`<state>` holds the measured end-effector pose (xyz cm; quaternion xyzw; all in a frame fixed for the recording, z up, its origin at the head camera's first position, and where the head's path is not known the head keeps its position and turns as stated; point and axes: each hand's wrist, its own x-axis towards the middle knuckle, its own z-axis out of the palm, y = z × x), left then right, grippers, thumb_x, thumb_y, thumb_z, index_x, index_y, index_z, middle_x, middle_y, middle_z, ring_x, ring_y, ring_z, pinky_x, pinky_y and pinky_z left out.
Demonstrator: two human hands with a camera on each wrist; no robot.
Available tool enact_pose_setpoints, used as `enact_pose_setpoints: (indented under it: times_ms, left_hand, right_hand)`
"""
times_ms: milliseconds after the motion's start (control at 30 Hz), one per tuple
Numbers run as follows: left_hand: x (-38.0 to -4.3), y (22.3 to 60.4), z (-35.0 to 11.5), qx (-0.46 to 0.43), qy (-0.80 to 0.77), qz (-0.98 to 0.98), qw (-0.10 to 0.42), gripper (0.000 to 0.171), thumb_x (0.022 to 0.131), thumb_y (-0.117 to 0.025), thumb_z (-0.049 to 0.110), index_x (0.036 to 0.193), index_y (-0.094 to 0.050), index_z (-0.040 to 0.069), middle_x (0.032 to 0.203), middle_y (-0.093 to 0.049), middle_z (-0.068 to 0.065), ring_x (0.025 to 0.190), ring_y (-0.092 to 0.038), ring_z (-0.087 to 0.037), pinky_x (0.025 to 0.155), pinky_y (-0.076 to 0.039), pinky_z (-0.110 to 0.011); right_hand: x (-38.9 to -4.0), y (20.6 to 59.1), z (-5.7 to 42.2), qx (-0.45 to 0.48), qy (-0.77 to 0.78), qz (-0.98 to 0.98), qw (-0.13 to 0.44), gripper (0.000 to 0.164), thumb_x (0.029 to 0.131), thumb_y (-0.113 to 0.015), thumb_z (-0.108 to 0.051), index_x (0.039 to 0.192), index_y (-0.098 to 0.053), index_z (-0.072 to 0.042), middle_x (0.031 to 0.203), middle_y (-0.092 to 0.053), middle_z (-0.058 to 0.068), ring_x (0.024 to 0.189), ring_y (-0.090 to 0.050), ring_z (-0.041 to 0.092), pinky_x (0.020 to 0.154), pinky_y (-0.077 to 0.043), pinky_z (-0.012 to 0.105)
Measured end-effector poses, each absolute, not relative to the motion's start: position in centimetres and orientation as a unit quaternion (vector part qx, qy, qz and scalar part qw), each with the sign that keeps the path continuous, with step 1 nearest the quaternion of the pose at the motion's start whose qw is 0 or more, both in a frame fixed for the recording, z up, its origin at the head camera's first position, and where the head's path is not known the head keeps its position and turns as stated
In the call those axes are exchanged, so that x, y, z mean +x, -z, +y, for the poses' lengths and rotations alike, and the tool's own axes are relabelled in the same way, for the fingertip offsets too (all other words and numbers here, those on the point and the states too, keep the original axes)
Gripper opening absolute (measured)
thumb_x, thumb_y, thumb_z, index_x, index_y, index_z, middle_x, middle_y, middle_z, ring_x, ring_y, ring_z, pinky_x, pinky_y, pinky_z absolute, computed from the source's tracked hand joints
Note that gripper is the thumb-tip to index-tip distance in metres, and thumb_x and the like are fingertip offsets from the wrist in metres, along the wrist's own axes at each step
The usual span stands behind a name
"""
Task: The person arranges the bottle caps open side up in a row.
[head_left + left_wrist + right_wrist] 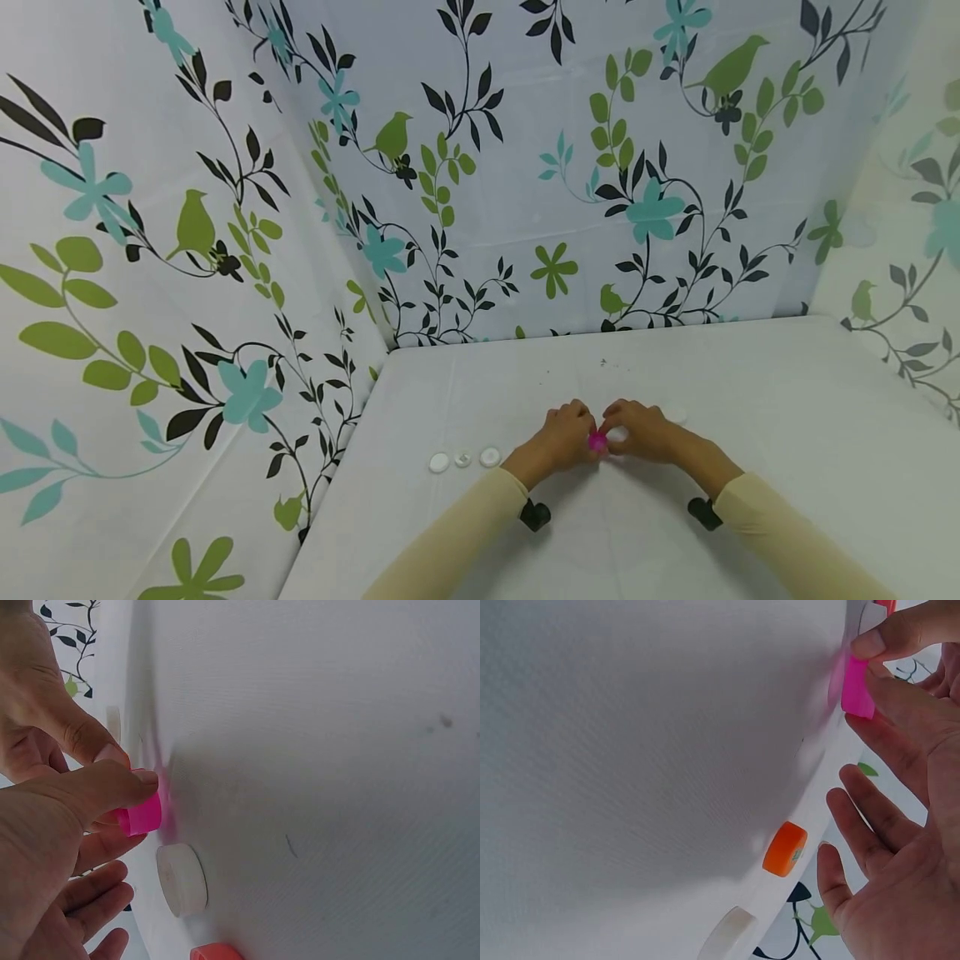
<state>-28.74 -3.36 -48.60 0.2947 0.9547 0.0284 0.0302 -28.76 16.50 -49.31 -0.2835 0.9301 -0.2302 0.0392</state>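
Between both hands is a bright pink plastic bottle cap, held on edge close over the white table. My left hand pinches it between thumb and forefinger, its other fingers loosely bent in the left wrist view. From the other side, the thumb and forefinger of my right hand pinch the same cap. The fingertips of the two hands meet at its rim and cover part of it. Just beyond the pink cap, a white cap lies on the table in the left wrist view.
Left of the hands, white caps lie in a row. The left wrist view has a red cap at its lower edge. An orange cap and a white cap show in the right wrist view. Patterned cloth hangs behind the table.
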Motion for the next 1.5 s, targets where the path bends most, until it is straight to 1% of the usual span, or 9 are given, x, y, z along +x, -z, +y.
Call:
enact_pose_setpoints:
  times_ms: [167,533,667,800,867,1000,1133,1333,1500]
  left_hand:
    - [-28.6,49.0,-3.3,0.296,-0.016,0.954,0.032,0.038,0.096,-0.076,0.051,0.115,-0.070,0.019,0.135,-0.057,0.000,0.123,-0.055,-0.016,0.103,-0.045,-0.037]
    - [-28.6,49.2,-3.3,0.295,-0.014,0.955,0.037,0.037,0.096,-0.075,0.051,0.115,-0.069,0.020,0.132,-0.057,0.001,0.121,-0.054,-0.015,0.102,-0.044,-0.037]
    - [-28.7,49.0,-3.1,0.296,-0.020,0.954,0.043,0.045,0.094,-0.076,0.054,0.121,-0.067,0.019,0.135,-0.057,0.001,0.124,-0.055,-0.015,0.108,-0.042,-0.041]
    - [-29.1,48.4,-2.8,0.294,-0.043,0.954,0.052,0.050,0.094,-0.075,0.054,0.128,-0.064,0.019,0.137,-0.055,0.001,0.127,-0.054,-0.016,0.113,-0.039,-0.043]
    - [-29.4,48.0,-2.5,0.291,-0.055,0.954,0.054,0.049,0.096,-0.073,0.052,0.131,-0.063,0.018,0.137,-0.055,0.000,0.127,-0.054,-0.016,0.113,-0.038,-0.042]
    - [-30.2,47.6,-1.6,0.289,-0.066,0.954,0.050,0.045,0.101,-0.070,0.046,0.136,-0.062,0.018,0.139,-0.056,0.000,0.127,-0.056,-0.016,0.112,-0.042,-0.040]
    - [-31.2,47.5,-0.1,0.283,-0.072,0.955,0.050,0.044,0.101,-0.071,0.041,0.137,-0.063,0.017,0.138,-0.058,-0.001,0.126,-0.058,-0.016,0.110,-0.044,-0.039]
    - [-32.8,47.8,2.3,0.278,-0.060,0.957,0.053,0.041,0.100,-0.073,0.040,0.134,-0.065,0.018,0.136,-0.059,-0.001,0.125,-0.058,-0.016,0.110,-0.043,-0.038]
    - [-33.8,48.3,3.8,0.280,-0.043,0.958,0.053,0.037,0.100,-0.074,0.040,0.130,-0.067,0.019,0.132,-0.060,0.001,0.124,-0.056,-0.015,0.110,-0.042,-0.039]
  right_hand:
    - [-28.6,49.7,16.4,-0.284,0.210,0.935,0.033,0.020,0.092,-0.082,-0.033,0.109,-0.081,-0.022,0.128,-0.068,0.012,0.124,-0.061,0.038,0.094,-0.047,0.071]
    - [-28.3,49.9,16.3,-0.272,0.204,0.940,0.034,0.023,0.092,-0.082,-0.034,0.111,-0.082,-0.021,0.130,-0.067,0.011,0.127,-0.058,0.039,0.096,-0.045,0.068]
    - [-28.3,49.8,17.0,-0.265,0.205,0.942,0.036,0.032,0.091,-0.083,-0.038,0.116,-0.080,-0.019,0.133,-0.066,0.013,0.129,-0.058,0.041,0.096,-0.045,0.068]
    - [-28.7,49.4,18.2,-0.244,0.207,0.947,0.017,0.043,0.090,-0.083,-0.042,0.122,-0.076,-0.014,0.135,-0.064,0.018,0.128,-0.057,0.043,0.093,-0.046,0.067]
    - [-29.0,49.0,19.0,-0.227,0.205,0.952,0.001,0.047,0.089,-0.083,-0.042,0.125,-0.075,-0.012,0.136,-0.063,0.020,0.129,-0.056,0.045,0.093,-0.046,0.067]
    - [-29.4,48.5,20.5,-0.200,0.194,0.960,-0.023,0.051,0.089,-0.085,-0.039,0.129,-0.073,-0.009,0.138,-0.061,0.024,0.129,-0.054,0.048,0.092,-0.046,0.067]
    - [-29.8,48.8,21.6,-0.184,0.192,0.964,-0.022,0.050,0.088,-0.086,-0.033,0.128,-0.072,-0.008,0.139,-0.060,0.025,0.128,-0.053,0.049,0.092,-0.045,0.067]
    - [-30.7,49.8,22.1,-0.172,0.191,0.966,-0.010,0.043,0.089,-0.085,-0.029,0.125,-0.073,-0.008,0.137,-0.060,0.025,0.127,-0.054,0.048,0.092,-0.045,0.066]
    - [-31.1,50.3,22.2,-0.167,0.188,0.968,-0.012,0.038,0.089,-0.085,-0.023,0.122,-0.075,-0.009,0.138,-0.060,0.026,0.129,-0.054,0.048,0.092,-0.045,0.068]
